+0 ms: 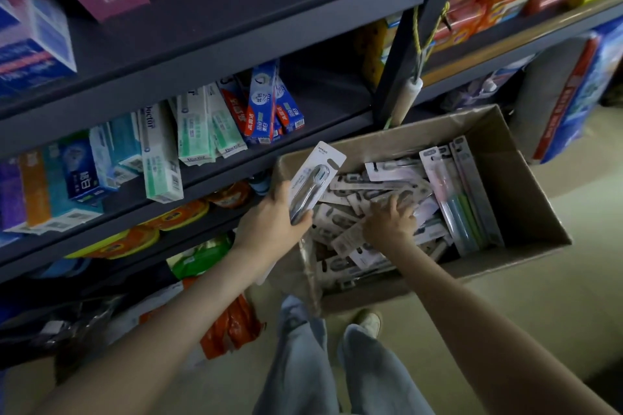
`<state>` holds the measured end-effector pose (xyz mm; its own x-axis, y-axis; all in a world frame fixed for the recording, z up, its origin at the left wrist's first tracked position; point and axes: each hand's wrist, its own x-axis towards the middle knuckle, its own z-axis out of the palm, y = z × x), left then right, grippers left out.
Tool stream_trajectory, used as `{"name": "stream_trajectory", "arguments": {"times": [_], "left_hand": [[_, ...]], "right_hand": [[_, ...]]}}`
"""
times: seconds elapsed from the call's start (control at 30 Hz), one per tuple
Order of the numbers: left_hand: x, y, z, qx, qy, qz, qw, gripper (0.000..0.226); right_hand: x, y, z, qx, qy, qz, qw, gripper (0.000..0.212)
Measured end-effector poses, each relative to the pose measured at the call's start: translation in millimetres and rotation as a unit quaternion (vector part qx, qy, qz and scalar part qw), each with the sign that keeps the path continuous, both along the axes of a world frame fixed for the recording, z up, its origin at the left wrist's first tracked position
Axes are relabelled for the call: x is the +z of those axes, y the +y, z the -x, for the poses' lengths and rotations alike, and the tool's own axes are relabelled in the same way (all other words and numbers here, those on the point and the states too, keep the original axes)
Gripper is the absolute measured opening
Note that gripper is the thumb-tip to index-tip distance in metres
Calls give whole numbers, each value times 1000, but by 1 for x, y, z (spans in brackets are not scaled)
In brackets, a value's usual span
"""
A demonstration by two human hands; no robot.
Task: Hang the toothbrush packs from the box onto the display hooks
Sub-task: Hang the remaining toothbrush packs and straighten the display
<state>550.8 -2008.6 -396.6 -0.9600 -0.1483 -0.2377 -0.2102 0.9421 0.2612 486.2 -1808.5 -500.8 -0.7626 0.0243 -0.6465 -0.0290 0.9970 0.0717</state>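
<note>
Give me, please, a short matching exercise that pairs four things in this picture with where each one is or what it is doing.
Column 1
1. left hand
2. right hand
3. Doctor toothpaste boxes
4. cardboard box

Column 2
A. stands on the floor
B. grips one toothbrush pack
C. rests on the loose packs in the box
D. stand on a dark shelf

Pairs: 1-B, 2-C, 3-D, 4-A
</note>
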Motion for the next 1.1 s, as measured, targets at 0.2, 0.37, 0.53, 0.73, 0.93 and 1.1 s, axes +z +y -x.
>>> {"name": "stream_trajectory", "arguments": {"times": [0.2,0.37,0.53,0.73,0.93,1.1], "left_hand": [[12,8,2,-16,7,12,1000,64],[11,15,4,-27,-2,11,1000,65],[6,14,3,-26,0,-11,1000,64],[3,13,2,-1,18,-36,999,62],[1,11,0,0,24,-23,999,64],[5,3,-9,2,46,-12,999,64]], "right_hand": [[26,15,-13,138,96,93,981,62],[52,20,-25,-104,134,413,895,38],[28,41,-22,-87,58,369,924,50],[18,22,-14,-108,95,189,971,53],[-1,-8,-22,-17,71,99,992,93],[-5,-13,-25,-49,89,114,988,98]]}}
